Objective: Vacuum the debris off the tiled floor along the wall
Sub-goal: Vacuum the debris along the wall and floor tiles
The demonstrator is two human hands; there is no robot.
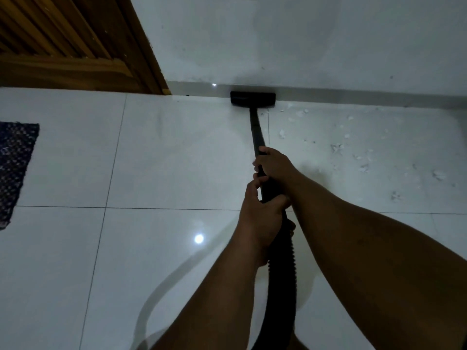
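Observation:
A black vacuum wand (255, 130) runs from my hands to its flat black floor head (252, 99), which sits against the skirting of the white wall (303, 41). My right hand (274, 164) is shut on the wand higher up. Just behind it, my left hand (261, 210) is shut on the wand where the ribbed black hose (281, 274) begins. White crumbly debris (336, 147) is scattered over the glossy white tiled floor (164, 160) to the right of the head, along the wall.
A wooden louvred door (70, 41) stands at the far left, beside the wall. A dark patterned mat (14, 168) lies at the left edge of the floor. A lamp's bright reflection (199, 239) shows on the tile near my left arm.

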